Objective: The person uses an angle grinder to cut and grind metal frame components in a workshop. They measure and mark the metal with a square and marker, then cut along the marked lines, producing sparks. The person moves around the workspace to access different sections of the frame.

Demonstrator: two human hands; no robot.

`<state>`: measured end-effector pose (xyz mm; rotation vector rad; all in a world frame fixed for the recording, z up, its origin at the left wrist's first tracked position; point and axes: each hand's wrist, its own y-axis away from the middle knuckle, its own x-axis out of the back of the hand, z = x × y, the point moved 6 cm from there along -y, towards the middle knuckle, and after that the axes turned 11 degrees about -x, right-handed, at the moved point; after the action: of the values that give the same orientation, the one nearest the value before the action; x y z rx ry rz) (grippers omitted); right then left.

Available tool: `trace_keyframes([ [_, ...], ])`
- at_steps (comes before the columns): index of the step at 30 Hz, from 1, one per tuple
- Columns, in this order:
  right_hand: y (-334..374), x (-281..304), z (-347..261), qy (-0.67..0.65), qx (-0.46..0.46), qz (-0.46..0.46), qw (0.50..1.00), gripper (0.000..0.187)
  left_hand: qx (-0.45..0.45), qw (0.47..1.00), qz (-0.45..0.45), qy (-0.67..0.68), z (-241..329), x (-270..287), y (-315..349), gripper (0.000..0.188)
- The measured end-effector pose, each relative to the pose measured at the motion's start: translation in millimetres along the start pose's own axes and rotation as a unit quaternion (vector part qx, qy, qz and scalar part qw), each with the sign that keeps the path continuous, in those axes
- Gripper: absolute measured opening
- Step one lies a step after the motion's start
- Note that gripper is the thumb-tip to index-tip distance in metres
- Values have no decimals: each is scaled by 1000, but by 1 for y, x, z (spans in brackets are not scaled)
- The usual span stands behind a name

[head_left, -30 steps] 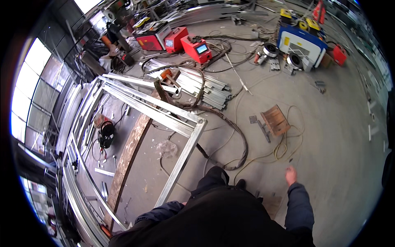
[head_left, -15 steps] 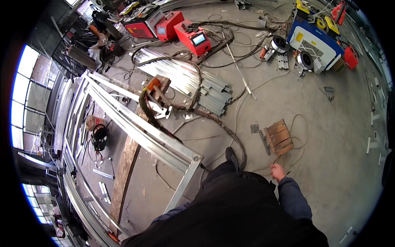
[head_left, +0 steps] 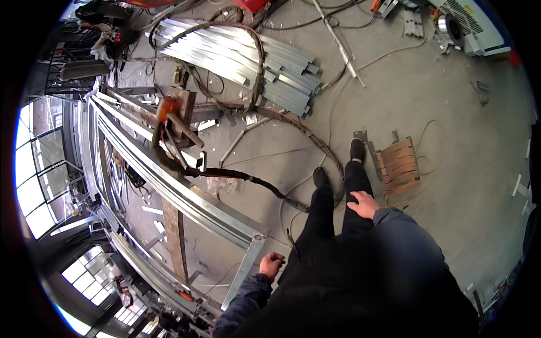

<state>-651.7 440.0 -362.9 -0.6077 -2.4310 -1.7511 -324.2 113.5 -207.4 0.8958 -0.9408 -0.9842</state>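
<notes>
My left hand (head_left: 272,266) hangs with fingers curled in, and I see nothing in it. It is just right of the corner of a long silvery metal frame (head_left: 248,243), apart from it. My right hand (head_left: 363,204) is over my right thigh, empty, with its fingers apart. Ahead of that hand, to the right, a wooden block of reddish-brown slats (head_left: 399,165) lies on the floor with a dark metal strip along its left side. A welding torch with an orange handle (head_left: 167,108) rests on the frame's far part, its thick dark cable (head_left: 248,177) running toward my feet.
Several flat galvanized metal profiles (head_left: 236,56) lie in a pile ahead. The cable loops across the floor by my shoes. A long thin bar (head_left: 340,42) lies beyond. A blue and white machine (head_left: 473,22) with wire spools (head_left: 451,28) stands at the far right. A wooden plank (head_left: 174,236) lies under the frame.
My view has tilted down and shifted, and both shoes now show. My right hand has moved from beside the wooden block to over my thigh. My left hand has come into view.
</notes>
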Motion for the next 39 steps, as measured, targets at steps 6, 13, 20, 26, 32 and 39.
trace_keyframes([
  [6, -87, 21, 53, 99, 29, -9, 995, 59, -88, 984, -152, -6, -1, -119, -79, 55],
  [13, -115, 39, 35, 43, 98, 35, 994, 42, -186, 864, -266, -385, -41, -208, -195, 69],
  [20, -102, -13, 35, 53, 134, 71, 987, 30, -144, 867, -165, -449, -63, -170, -236, 55],
  [26, -99, -44, 47, 88, 109, 70, 988, 29, -187, 881, -112, -420, -98, -144, -230, 50],
  [32, -104, -50, 35, 98, 91, 101, 986, 29, -198, 896, -90, -387, -97, -127, -236, 46],
  [39, -114, -28, 5, 109, 141, 147, 973, 24, -285, 882, -77, -368, -90, -149, -231, 46],
])
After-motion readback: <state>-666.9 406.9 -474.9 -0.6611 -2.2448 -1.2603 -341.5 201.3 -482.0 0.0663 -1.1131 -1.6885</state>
